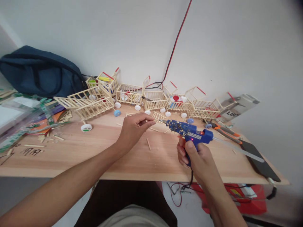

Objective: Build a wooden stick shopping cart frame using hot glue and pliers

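My right hand (197, 157) is wrapped round the handle of a blue glue gun (189, 130), its body spattered with bits and a small red light lit. A long clear glue stick (236, 149) juts from its back. The nozzle points left, close to the fingertips of my left hand (133, 129). Those fingers are pinched on what looks like a short wooden stick, mostly hidden. Behind the fingertips lies a small slatted wooden panel (158, 116). On the table below, a loose wooden stick (148, 144) rests.
Several miniature wooden shopping carts (155, 100) with bottle-cap wheels line the wall. A dark blue bag (42, 72) and plastic packets (26, 126) occupy the left. Orange-handled pliers (228, 132) and a black phone-like slab (260, 160) lie right. The gun's cord hangs over the table's front edge.
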`<state>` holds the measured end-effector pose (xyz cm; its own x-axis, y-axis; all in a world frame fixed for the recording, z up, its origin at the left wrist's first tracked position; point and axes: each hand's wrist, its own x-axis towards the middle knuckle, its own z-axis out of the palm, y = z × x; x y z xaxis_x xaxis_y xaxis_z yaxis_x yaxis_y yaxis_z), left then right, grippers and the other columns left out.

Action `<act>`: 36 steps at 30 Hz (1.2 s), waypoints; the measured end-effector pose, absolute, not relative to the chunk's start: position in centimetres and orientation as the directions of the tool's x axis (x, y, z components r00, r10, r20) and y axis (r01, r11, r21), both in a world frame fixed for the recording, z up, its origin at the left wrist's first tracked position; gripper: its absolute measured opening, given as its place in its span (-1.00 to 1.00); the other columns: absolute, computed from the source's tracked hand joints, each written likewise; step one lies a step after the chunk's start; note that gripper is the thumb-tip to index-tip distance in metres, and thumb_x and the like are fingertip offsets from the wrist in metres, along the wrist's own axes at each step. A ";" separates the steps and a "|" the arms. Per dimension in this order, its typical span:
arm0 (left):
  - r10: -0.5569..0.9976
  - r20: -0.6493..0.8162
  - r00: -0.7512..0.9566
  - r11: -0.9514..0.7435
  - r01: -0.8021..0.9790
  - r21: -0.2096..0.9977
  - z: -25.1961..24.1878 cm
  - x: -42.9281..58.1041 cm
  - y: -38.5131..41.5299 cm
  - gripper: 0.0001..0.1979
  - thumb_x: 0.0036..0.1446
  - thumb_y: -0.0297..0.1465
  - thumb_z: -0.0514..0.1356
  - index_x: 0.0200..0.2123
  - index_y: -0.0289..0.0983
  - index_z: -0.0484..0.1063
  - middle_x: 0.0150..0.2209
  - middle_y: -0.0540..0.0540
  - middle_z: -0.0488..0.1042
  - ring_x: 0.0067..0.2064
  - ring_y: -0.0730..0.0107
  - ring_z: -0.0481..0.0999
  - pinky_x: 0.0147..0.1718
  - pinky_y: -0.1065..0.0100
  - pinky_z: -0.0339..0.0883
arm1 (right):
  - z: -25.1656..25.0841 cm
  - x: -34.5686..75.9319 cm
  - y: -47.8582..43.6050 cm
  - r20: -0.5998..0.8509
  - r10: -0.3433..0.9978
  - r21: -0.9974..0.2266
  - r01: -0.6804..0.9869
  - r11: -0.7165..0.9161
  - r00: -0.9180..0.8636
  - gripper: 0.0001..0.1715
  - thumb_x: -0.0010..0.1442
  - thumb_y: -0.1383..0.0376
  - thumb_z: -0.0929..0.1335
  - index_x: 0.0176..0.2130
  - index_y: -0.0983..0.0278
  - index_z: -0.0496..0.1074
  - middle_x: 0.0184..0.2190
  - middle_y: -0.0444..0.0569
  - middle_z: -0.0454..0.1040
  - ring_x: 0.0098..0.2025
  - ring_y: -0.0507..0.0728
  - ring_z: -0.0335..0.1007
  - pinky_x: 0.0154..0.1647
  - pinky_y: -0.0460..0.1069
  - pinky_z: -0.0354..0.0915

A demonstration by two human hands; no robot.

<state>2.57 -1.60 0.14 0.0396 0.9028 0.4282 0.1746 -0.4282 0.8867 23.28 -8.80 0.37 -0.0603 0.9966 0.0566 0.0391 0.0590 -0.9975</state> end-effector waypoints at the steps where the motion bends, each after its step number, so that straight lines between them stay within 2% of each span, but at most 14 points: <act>1: 0.902 0.429 0.040 -0.429 0.176 0.886 0.1 2.6 -1.6 -0.92 0.04 -0.38 0.31 -0.37 -0.25 0.59 -0.47 -0.01 0.53 -0.47 0.45 0.38 -0.49 0.40 0.19 | 0.4 23.2 -8.8 0.058 0.996 -0.997 0.038 0.060 -0.061 -0.57 0.19 -0.05 0.34 -0.38 0.26 0.29 -0.58 -0.19 0.20 -0.63 -0.06 0.06 -0.67 -0.11 0.03; 12: 0.905 0.424 0.032 -0.422 0.182 0.888 0.2 2.6 -1.6 -0.94 0.03 -0.39 0.32 -0.39 -0.25 0.58 -0.50 0.00 0.51 -0.49 0.47 0.35 -0.50 0.40 0.18 | 0.3 23.2 -8.6 0.046 0.997 -0.998 0.033 0.048 -0.067 -0.55 0.22 -0.04 0.33 -0.43 0.25 0.25 -0.64 -0.23 0.13 -0.63 -0.06 0.02 -0.66 -0.11 0.01; 19: 0.898 0.439 0.035 -0.438 0.178 0.881 0.1 2.6 -1.5 -0.92 0.04 -0.39 0.31 -0.39 -0.28 0.58 -0.49 0.00 0.52 -0.50 0.50 0.33 -0.50 0.42 0.17 | 0.1 23.2 -8.4 0.037 0.998 -0.999 0.017 0.038 -0.059 -0.57 0.21 -0.03 0.34 -0.38 0.26 0.27 -0.64 -0.26 0.10 -0.64 -0.08 0.01 -0.67 -0.13 0.00; 27: 0.887 0.461 0.031 -0.458 0.192 0.868 0.0 2.5 -1.4 -0.92 0.03 -0.39 0.31 -0.40 -0.28 0.57 -0.49 -0.01 0.52 -0.51 0.51 0.32 -0.53 0.44 0.15 | 0.4 22.9 -8.4 0.058 0.997 -0.998 0.022 0.059 -0.060 -0.49 0.19 -0.06 0.35 -0.51 0.25 0.18 -0.67 -0.26 0.07 -0.67 -0.10 0.01 -0.69 -0.14 -0.02; 36: 0.895 0.446 0.028 -0.444 0.165 0.881 0.2 2.6 -1.5 -0.91 0.04 -0.38 0.30 -0.40 -0.29 0.57 -0.50 -0.01 0.51 -0.52 0.52 0.31 -0.54 0.45 0.15 | 0.5 22.8 -8.4 0.061 0.997 -0.998 0.025 0.062 -0.051 -0.50 0.18 -0.06 0.35 -0.49 0.25 0.20 -0.67 -0.27 0.08 -0.67 -0.10 0.01 -0.70 -0.14 -0.02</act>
